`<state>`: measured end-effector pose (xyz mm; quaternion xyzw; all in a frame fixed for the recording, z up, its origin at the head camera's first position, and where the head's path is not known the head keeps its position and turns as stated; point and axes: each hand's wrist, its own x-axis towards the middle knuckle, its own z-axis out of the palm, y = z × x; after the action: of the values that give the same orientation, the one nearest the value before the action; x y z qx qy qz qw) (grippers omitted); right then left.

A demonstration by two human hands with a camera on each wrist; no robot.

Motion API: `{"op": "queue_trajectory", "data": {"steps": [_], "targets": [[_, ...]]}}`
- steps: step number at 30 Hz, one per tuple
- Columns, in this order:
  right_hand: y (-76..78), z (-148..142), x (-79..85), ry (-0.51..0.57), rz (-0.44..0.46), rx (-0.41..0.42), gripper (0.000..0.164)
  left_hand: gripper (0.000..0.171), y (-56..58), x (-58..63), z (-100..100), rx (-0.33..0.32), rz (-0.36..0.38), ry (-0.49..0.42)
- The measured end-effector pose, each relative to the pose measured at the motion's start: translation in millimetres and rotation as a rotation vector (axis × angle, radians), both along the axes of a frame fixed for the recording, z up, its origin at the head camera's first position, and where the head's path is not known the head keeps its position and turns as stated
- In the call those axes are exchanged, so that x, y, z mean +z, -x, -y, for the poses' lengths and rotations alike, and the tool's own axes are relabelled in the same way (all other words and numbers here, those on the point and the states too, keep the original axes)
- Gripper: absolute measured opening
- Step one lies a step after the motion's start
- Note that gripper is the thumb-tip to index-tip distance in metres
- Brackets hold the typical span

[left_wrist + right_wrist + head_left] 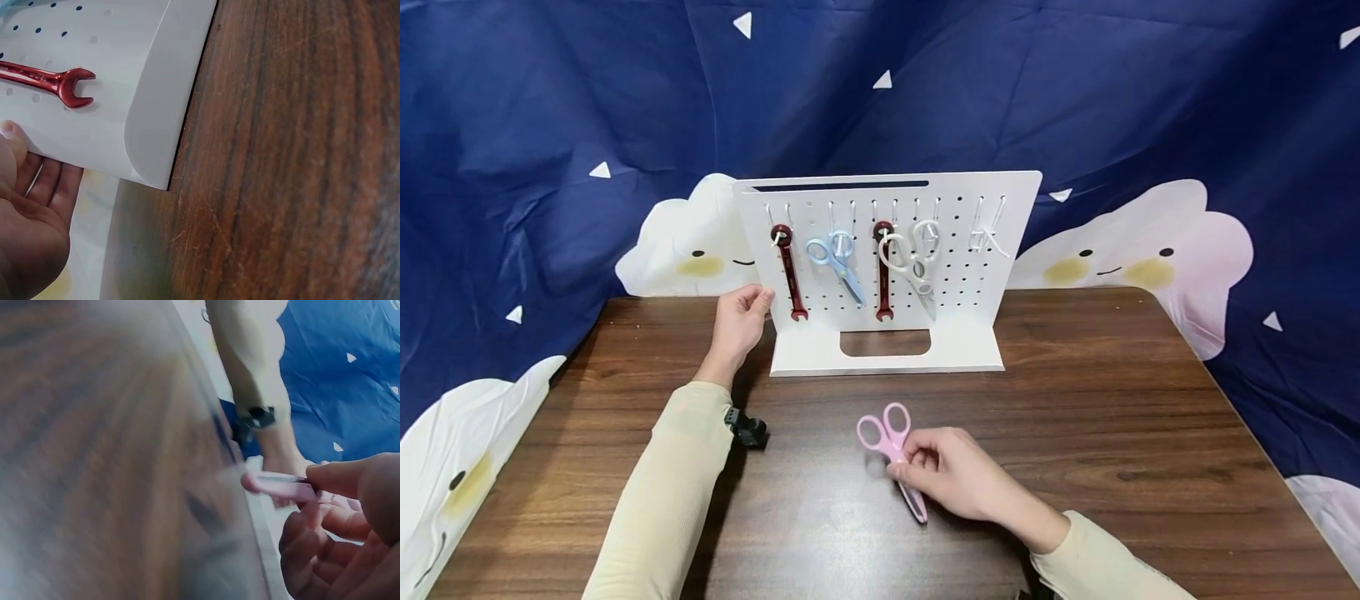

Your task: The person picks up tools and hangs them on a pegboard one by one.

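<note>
My left hand (741, 325) grips the left side edge of a white pegboard stand (805, 354). In the left wrist view the thumb lies on the board's front face and the other fingers are behind it. Over the table in front of the stand, my right hand (958, 475) pinches pink scissors (892, 450) near the pivot. Their handle loops point toward the board, and the blade tips point toward me. In the right wrist view the pink blade end (278, 486) sticks out past the thumb and fingers.
On the board hang a red wrench (791, 279), blue scissors (844, 271), a second red wrench (883, 279) and white scissors (917, 267). A white wire hook (981, 240) is at its right side. The stand is on a brown wooden table (1112, 433) before a blue curtain (820, 92).
</note>
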<state>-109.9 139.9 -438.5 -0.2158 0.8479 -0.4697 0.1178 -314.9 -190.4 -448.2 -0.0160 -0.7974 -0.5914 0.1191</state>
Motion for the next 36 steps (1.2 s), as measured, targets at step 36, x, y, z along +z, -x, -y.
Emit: {"op": "queue_trajectory", "data": {"steps": [36], "targets": [[81.3, -58.5, 72.9, 0.451, -0.300, -0.481, 0.015, 0.032, 1.6, 2.6, -0.9, 0.005, 0.005, -0.026]]}}
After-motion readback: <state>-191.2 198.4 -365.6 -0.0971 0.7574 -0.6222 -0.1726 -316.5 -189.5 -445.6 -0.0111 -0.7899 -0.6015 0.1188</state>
